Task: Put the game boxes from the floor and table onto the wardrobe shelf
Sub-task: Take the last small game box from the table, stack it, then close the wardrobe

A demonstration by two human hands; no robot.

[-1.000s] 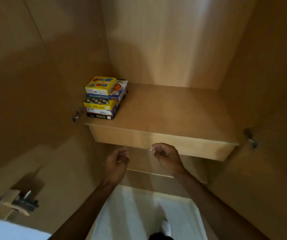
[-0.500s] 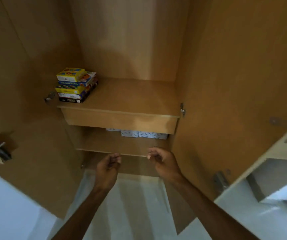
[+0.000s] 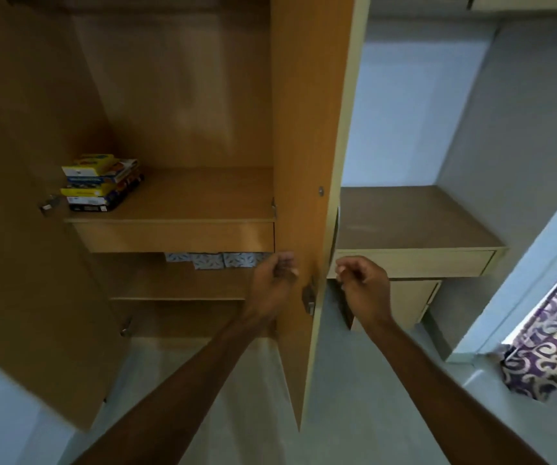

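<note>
Stood before the open wardrobe with both arms out and nothing carried. Left hand (image 3: 275, 280) loosely curled, fingertips drawn together near the inner face of the right wardrobe door (image 3: 304, 196), pinching nothing visible; contact with the door could not be told. Right hand (image 3: 362, 283) likewise half-closed and empty, just beyond the door's outer edge, at about three o'clock from the left hand, the door edge running between the two.

Stack of game boxes (image 3: 101, 184) sat at roughly ten o'clock from the hands, on the wardrobe shelf (image 3: 196, 203), pushed into its far-left corner beside the left door hinge (image 3: 49, 205). Boxes lay flat and squared one on another, probably to leave the rest of the board free for more. Patterned blue-and-white packets (image 3: 208, 260) showed on the lower level, under the shelf's drawer front.

At three o'clock, past the door, a desk nook (image 3: 414, 226) with a bare brown top. Purple swirled cloth (image 3: 552, 344) at four o'clock by a bright opening.

Judged as between trips or finishing up: no further boxes visible on the floor shown, so remaining work could not be confirmed. Empty, curled hands flanking the door edge suggested a readiness to swing it.
</note>
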